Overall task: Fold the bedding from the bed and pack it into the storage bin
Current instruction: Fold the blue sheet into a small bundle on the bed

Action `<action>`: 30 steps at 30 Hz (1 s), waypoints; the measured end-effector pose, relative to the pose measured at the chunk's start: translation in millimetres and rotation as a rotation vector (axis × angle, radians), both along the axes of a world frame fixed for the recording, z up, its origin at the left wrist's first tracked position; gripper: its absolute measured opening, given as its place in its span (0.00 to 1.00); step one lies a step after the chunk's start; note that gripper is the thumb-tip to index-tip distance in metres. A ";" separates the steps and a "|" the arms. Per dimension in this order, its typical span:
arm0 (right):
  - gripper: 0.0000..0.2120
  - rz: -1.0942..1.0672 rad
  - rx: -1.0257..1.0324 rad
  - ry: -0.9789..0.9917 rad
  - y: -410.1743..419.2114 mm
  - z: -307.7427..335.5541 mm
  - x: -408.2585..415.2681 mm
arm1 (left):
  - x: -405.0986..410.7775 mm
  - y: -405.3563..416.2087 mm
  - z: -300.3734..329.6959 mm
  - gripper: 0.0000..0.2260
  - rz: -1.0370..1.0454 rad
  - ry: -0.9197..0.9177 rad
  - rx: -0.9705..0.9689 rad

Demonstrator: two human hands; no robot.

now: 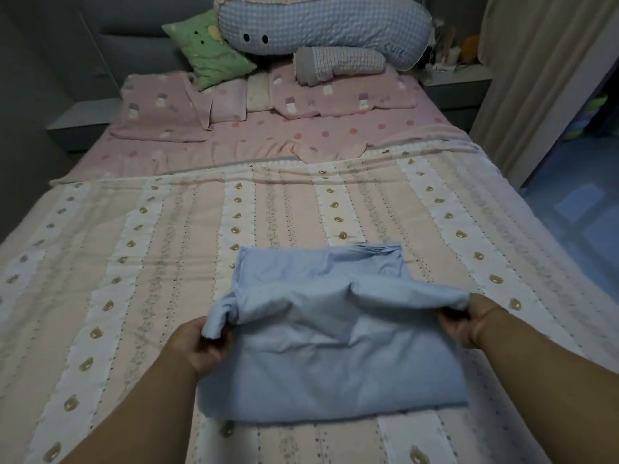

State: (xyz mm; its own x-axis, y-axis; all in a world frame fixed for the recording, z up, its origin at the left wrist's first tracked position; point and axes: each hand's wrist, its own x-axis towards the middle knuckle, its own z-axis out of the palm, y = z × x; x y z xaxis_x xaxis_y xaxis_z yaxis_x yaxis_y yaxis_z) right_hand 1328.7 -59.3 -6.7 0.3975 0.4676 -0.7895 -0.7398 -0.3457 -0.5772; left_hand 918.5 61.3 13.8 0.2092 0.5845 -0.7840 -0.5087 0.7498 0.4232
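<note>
the blue cloth (335,356) lies on the striped quilt (134,262), near the foot of the bed and close to the person. it is already folded small, and it is wider from side to side than from front to back. its long way runs from one hand to the other.

the left hand (201,346) pinches the left end of a raised fold. the right hand (465,323) pinches the right end of the same fold. both hands have fingers curled tight on the cloth, so neither one is loose. the fold between them puffs up like a little hill, and more blue cloth lies flat on the far side of it and on the near side too.

the hands are at the two ends and the cloth is in the middle, so both are just as near to it. i think the next fold goes forward or back, across the long way, and both hands will need to go together so the edges line up.

pink pillows (160,112), a green cushion (207,51) and a big blue checked plush (318,25) sit at the head of the bed. i cannot see the storage bin anywhere.
</note>
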 end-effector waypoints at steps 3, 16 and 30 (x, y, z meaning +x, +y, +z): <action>0.11 -0.032 -0.072 0.050 46.9 3.7 13.2 | 19.8 41.6 5.7 0.10 0.037 0.017 -0.003; 0.30 0.827 -0.702 -0.974 98.2 -75.2 -0.6 | 30.9 96.8 -93.4 0.32 -0.619 1.073 0.280; 0.22 0.690 -0.844 -1.530 67.6 -121.9 -26.7 | 49.5 70.5 -139.6 0.22 -0.715 1.847 0.705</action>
